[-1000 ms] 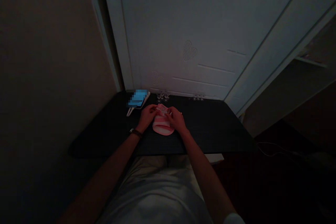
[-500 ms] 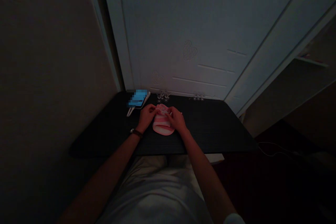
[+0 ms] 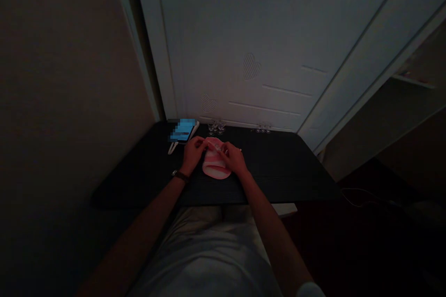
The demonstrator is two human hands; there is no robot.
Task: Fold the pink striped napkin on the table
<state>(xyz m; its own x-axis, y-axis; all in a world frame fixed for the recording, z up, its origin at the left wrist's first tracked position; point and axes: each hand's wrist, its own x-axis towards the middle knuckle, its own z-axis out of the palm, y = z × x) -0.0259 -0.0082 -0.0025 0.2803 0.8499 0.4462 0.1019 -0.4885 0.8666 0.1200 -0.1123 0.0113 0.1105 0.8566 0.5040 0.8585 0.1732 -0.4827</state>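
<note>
Dimly lit, black table [image 3: 278,171], pink cloth [image 3: 216,169], door [image 3: 244,32]

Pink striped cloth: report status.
Left hand, right hand: fingers pinching pink striped cloth at far edge. Lying on black table. Phone, small glasses beyond, apart.

Left hand [image 3: 193,154] and right hand [image 3: 234,158] pinch a pink striped cloth [image 3: 215,166] on the black table [image 3: 278,167].

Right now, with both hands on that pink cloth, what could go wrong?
The small glasses stand just beyond the left hand and right hand on the pink striped cloth; a forward push could topple them.
The phone lies close to the left hand and might get nudged.
Dim light hides the cloth's edges.
</note>
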